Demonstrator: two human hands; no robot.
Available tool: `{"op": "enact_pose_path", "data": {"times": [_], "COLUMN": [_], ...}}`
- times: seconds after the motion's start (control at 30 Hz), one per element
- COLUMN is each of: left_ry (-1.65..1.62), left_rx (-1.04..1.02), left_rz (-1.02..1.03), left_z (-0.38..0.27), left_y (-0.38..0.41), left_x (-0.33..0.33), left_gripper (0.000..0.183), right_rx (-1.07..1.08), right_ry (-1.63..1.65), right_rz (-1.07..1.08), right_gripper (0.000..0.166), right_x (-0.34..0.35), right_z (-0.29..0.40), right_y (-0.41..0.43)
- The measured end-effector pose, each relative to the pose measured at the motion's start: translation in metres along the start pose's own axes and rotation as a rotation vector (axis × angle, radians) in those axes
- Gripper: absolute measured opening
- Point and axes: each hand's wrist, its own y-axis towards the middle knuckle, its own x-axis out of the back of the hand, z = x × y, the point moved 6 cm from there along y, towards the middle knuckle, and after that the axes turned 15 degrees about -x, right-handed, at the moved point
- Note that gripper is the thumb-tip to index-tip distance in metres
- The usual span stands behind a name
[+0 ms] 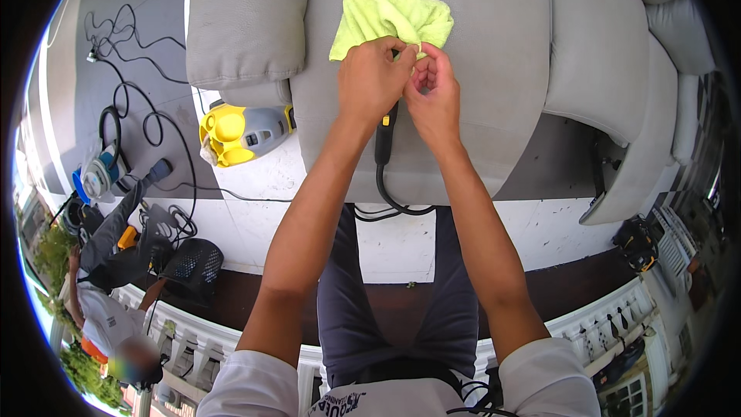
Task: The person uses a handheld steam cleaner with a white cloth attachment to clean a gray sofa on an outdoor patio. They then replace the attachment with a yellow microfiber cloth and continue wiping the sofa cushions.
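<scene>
A lime-yellow microfiber cloth (382,14) lies bunched on the grey leather sofa seat (486,69). At its near edge, my left hand (370,78) and my right hand (435,90) meet, their fingertips pinching a bit of the cloth. The cloth appears to drape over the far end of a black steam-cleaner handle (384,142) with a yellow button. My hands hide most of that end. From the handle's near end a thick black hose (385,188) curves down over the seat's front edge.
A yellow and grey steam cleaner (246,133) stands on the floor left of the seat. Black cables and hose (156,116) loop over the floor further left. Beyond a black perforated basket (194,269) is another person (110,313). A white balustrade (226,330) runs behind me.
</scene>
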Motion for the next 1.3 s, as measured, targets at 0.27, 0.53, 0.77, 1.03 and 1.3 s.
{"op": "enact_pose_path", "data": {"times": [0.27, 0.53, 0.77, 1.03, 1.3], "left_ry": [-0.841, -0.519, -0.445, -0.844, -0.3], "left_rx": [0.176, -0.002, -0.101, 0.126, 0.062], "left_rz": [-0.217, -0.22, -0.332, -0.366, -0.061], "left_z": [0.023, 0.018, 0.021, 0.059, 0.034], "left_y": [-0.035, -0.022, -0.021, -0.019, -0.032], "left_x": [-0.002, 0.015, 0.012, 0.01, 0.018], "left_gripper": [0.041, 0.041, 0.033, 0.026, 0.021], "right_rx": [-0.082, -0.011, -0.018, 0.006, 0.084], "right_ry": [-0.122, -0.212, -0.248, -0.245, -0.234], "right_rz": [-0.071, -0.112, -0.192, -0.234, -0.175], "right_gripper": [0.053, 0.052, 0.049, 0.045, 0.05], "right_x": [-0.003, -0.013, -0.014, -0.023, -0.019], "right_z": [0.002, 0.01, 0.007, 0.012, 0.009], "right_y": [-0.004, -0.013, -0.015, -0.024, -0.026]}}
